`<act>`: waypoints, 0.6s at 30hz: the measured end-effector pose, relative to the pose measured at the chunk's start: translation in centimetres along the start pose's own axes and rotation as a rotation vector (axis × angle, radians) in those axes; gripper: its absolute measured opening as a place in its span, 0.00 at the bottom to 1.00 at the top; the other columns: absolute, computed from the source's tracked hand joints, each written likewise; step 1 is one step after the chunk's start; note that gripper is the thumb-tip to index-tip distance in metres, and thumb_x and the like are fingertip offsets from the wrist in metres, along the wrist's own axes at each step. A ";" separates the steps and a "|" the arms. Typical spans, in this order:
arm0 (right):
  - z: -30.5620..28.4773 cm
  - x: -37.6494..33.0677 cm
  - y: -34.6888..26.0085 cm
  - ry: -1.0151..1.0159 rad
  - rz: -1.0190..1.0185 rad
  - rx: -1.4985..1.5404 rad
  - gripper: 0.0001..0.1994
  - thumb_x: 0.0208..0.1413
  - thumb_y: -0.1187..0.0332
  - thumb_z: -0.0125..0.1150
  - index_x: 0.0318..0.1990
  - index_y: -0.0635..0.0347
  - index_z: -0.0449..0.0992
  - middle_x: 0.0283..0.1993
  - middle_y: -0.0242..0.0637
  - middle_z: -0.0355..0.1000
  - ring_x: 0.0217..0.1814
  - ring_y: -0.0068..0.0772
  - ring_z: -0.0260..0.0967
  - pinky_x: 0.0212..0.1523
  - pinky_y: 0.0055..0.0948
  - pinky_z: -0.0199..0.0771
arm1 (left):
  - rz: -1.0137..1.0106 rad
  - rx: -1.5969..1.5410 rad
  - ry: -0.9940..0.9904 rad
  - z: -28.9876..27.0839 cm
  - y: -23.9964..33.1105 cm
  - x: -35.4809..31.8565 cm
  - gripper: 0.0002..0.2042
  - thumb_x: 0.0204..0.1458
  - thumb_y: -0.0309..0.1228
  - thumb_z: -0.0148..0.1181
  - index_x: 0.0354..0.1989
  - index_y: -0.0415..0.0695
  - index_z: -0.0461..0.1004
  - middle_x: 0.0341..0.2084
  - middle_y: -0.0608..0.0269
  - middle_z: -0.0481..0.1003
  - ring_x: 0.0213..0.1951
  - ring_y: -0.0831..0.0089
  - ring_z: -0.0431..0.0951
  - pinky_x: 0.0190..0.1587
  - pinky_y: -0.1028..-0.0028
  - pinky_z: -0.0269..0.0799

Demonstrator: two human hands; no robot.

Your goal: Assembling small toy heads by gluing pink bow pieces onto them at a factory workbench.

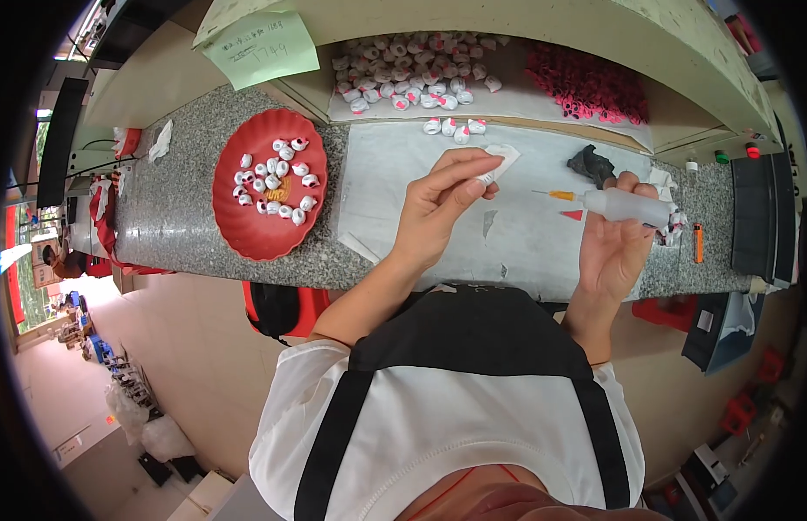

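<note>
Hands apart over worktop [177,204]. Left hand [442,200]: fingertips pinched on small white piece [505,159], raised toward back edge. Right hand [613,243]: fingers wrapped around bottle [625,208], toward right end. Bottle's long axis roughly along front edge, orange nozzle [560,194] pointing left. Piece lies left of nozzle tip, slightly nearer back edge; gap between. Red plate [225,165] toward left end, holding white beads [273,181].
</note>
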State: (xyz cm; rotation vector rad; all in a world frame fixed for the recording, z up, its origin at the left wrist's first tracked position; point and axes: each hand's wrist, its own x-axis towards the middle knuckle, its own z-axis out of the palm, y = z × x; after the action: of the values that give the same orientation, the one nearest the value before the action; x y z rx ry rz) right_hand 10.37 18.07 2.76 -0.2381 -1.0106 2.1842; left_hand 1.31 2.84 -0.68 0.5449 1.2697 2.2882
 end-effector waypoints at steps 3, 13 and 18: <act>0.9 -0.3 0.1 -0.100 -0.171 -0.095 0.17 0.35 0.72 0.60 0.34 0.61 0.60 0.33 0.37 0.56 0.28 0.23 0.57 0.25 0.18 0.61 | 0.058 -0.032 0.025 0.7 0.7 -0.5 0.13 0.41 0.20 0.51 0.39 0.37 0.66 0.41 0.55 0.63 0.37 0.73 0.67 0.39 0.77 0.64; 2.3 -1.5 0.9 -0.391 -0.604 -0.564 0.20 0.36 0.59 0.62 0.31 0.57 0.57 0.28 0.35 0.57 0.20 0.23 0.55 0.19 0.20 0.61 | 0.036 -0.023 0.075 1.2 1.6 -1.3 0.17 0.38 0.19 0.54 0.40 0.37 0.61 0.36 0.50 0.67 0.37 0.73 0.68 0.41 0.77 0.64; 2.1 -1.6 0.6 -0.515 -0.609 -0.532 0.21 0.32 0.67 0.66 0.32 0.58 0.59 0.30 0.36 0.59 0.22 0.25 0.59 0.20 0.20 0.63 | 0.060 -0.049 0.001 0.7 1.4 -1.2 0.17 0.38 0.15 0.53 0.38 0.35 0.59 0.37 0.51 0.65 0.42 0.71 0.66 0.43 0.78 0.64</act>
State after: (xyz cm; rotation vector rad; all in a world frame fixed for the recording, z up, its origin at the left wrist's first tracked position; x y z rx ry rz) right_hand 10.29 15.52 3.56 0.3758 -1.6821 1.4123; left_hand 2.38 1.96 0.73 0.5727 1.2100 2.3624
